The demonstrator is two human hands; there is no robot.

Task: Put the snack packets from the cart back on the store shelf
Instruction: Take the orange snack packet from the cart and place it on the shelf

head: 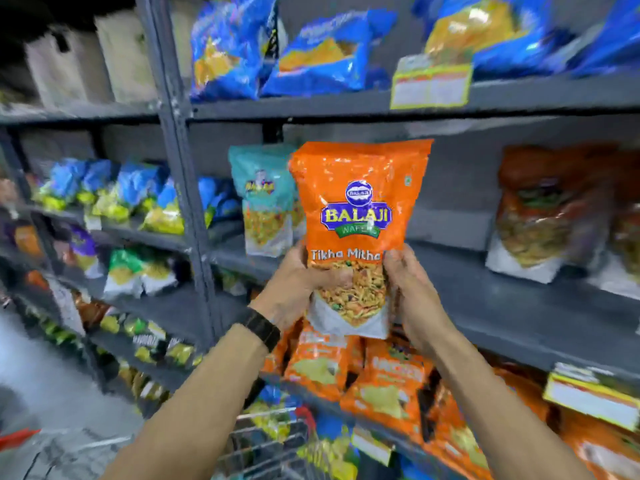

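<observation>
An orange snack packet (356,209) labelled Balaji Tikha Mitha stands upright in front of the middle grey shelf (502,299). My left hand (301,285) grips its lower left edge. My right hand (412,289) grips its lower right edge. A black watch sits on my left wrist. Below my arms the wire cart (273,441) shows at the bottom centre, with a few yellow and blue packets inside. Behind the held packet a teal packet (263,199) stands on the same shelf.
Blue packets (322,57) fill the top shelf. A dark orange packet (543,216) stands at the right of the middle shelf. Orange packets (381,379) crowd the shelf below. A grey upright post (187,202) divides the racks. Price labels (429,84) hang on the shelf edges.
</observation>
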